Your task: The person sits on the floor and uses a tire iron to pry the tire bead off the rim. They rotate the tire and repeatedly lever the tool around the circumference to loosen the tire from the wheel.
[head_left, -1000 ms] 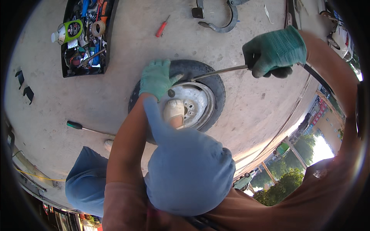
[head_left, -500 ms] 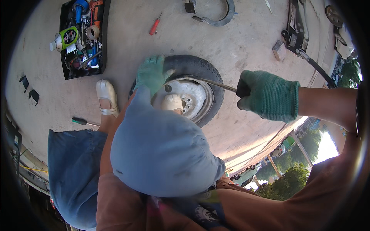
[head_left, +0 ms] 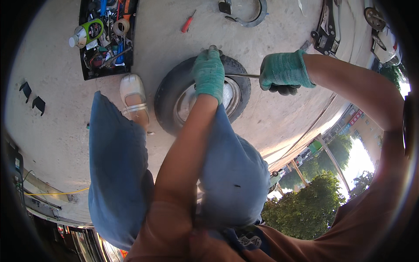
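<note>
A black tyre point(head_left: 168, 96) on a silver steel wheel rim point(head_left: 232, 97) lies on the concrete floor in front of me. My left hand point(head_left: 209, 74), in a green knit glove, presses on the far part of the tyre, its fingers stretched out over the sidewall. Off to the right, my right hand point(head_left: 283, 72), gloved the same way, is closed around a metal tyre lever point(head_left: 244, 75). The lever runs left to the rim's edge, where my left hand hides its tip. My left forearm and trouser leg cover the near side of the wheel.
A black tool tray point(head_left: 128, 56) at the far left holds tools, a tape roll and a green bottle point(head_left: 94, 30). A red screwdriver point(head_left: 188, 22), a curved dark metal piece point(head_left: 253, 19) and a floor jack point(head_left: 326, 32) lie beyond the wheel. My shoe point(head_left: 132, 89) stands left of the tyre.
My left hand has shifted right across the tyre, over to the lever's end. My right hand has moved slightly left and away from me. The shoe seen on the rim is now hidden.
</note>
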A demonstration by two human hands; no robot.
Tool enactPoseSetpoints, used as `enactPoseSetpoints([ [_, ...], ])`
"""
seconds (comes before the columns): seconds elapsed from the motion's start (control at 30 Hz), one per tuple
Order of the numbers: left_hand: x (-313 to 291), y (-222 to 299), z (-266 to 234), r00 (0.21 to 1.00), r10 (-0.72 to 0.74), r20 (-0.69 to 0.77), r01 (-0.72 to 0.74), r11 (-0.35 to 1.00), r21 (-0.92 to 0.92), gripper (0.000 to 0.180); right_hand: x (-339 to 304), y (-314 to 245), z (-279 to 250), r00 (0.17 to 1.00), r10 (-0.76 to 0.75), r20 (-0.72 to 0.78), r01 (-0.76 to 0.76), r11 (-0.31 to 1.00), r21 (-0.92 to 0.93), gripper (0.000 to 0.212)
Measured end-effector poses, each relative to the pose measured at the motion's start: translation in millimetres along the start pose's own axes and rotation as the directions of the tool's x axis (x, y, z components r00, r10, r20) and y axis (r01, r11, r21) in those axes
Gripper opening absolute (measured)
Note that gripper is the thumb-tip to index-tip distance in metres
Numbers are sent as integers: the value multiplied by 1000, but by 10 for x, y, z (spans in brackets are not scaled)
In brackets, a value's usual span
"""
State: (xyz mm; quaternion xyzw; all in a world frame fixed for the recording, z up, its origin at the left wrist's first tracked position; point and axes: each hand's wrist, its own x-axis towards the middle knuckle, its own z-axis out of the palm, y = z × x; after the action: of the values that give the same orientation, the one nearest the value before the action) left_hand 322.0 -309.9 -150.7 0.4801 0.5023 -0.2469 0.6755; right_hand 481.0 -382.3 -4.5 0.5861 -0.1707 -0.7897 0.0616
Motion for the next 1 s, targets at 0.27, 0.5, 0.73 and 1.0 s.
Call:
enactPoseSetpoints([
  [0.27,-1260,422,181,955,-296,5,294,951,97,44,-102,126,378,985,-96,-143,106,992,66,9],
  [0.5,-1655,499,211,752,-544,373,660,614,-433,46,51,197,493,964,-210,-165,227,969,96,16],
  [0.73,-1741,629,323,811,-530,246,540,519,-662,44,174,216,744,905,-318,-282,379,905,195,24],
  [1.0,-2012,364,501,840,-540,55,402,552,-730,51,435,337,1076,863,-325,-386,355,935,6,46],
])
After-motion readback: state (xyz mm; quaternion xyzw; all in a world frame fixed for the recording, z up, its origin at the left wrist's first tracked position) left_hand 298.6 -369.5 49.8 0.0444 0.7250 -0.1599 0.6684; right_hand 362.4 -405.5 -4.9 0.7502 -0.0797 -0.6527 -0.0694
